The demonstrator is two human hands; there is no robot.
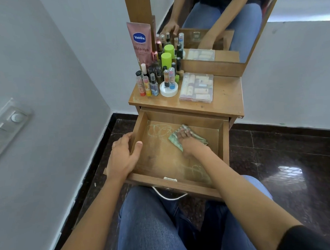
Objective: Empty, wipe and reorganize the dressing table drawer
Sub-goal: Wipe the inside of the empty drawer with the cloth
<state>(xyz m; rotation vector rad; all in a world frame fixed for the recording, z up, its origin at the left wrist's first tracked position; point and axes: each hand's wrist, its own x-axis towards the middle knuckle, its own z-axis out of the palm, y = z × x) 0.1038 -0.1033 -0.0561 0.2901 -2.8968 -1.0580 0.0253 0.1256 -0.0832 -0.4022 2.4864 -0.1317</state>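
The wooden drawer (184,187) is pulled out over my lap, with nothing in it but a cloth. Faint green scribble marks show on its floor at the back left and front right. My right hand (189,141) presses a folded green patterned cloth (177,141) flat on the drawer floor near the middle back. My left hand (122,157) grips the drawer's left wall, thumb inside. On the dressing table top (228,95) stand several small bottles (156,78), a pink Vaseline tube (140,42), a white jar (168,90) and a clear plastic box (196,87) of small items.
A mirror (222,24) in a wooden frame rises behind the table top. A white wall with a switch plate (8,128) runs along the left. Dark glossy floor tiles (287,163) lie to the right. My jeans-clad knees (151,220) sit under the drawer's metal handle (171,197).
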